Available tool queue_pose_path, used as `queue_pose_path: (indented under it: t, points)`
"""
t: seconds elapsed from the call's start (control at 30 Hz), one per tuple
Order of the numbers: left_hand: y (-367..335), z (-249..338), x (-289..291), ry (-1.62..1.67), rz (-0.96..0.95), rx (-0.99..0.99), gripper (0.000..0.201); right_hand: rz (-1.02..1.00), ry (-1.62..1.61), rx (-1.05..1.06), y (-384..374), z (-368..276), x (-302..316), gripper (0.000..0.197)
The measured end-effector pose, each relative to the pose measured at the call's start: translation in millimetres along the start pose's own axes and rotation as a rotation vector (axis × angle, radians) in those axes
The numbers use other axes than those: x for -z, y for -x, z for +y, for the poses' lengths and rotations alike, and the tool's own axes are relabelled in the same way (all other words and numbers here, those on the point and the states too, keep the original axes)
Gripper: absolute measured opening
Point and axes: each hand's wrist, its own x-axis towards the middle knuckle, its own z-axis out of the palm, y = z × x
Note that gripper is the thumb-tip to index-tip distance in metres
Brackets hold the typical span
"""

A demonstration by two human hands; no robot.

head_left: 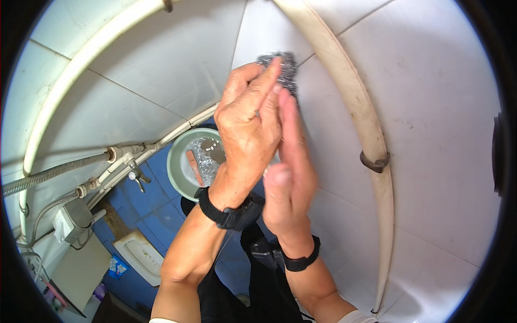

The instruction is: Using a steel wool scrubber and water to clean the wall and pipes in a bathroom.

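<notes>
A grey steel wool scourer (288, 67) lies against the white tiled wall near the corner. My left hand (245, 116) presses it there, with fingers stretched over its front. My right hand (293, 177) is close alongside on the right. Its fingers are straight and held together, its thumb stands apart, and its fingertips reach the scourer's lower edge; the palm side is partly hidden. Both fingertips and scourer look a little smeared by motion. Below and left of my hands, a pale green basin (173, 171) on the floor holds sudsy water and a reddish-brown brush-like tool (194, 167).
A thick cream pipe (353, 97) with a dark clamp runs down the right wall. Along the left wall run thin pipes, a tap (137, 176) and a ribbed hose (59, 173). A white squat toilet (141, 255) is set into the blue tiled floor (161, 215).
</notes>
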Motion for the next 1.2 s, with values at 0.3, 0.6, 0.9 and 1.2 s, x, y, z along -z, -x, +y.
queue_pose_path:
  t: [0.3,0.6,0.9,1.2]
  points:
    - [-5.2,12.4,0.7,0.008,-0.047,-0.045,0.029,0.024,-0.035,0.031,-0.7,-10.0,2.7,0.076]
    - [3.9,-39.3,14.6,-0.017,-0.147,0.341,0.029,-0.047,0.034,-0.206,-1.6,26.2,-21.4,0.084]
    - [18.6,-95.0,12.4,0.005,-0.109,0.310,0.037,-0.061,0.040,-0.244,-8.4,55.9,-43.9,0.086]
    - [-20.0,-68.7,27.2,0.330,-0.251,0.510,0.054,-0.069,0.032,-0.040,-39.7,53.6,-46.0,0.096]
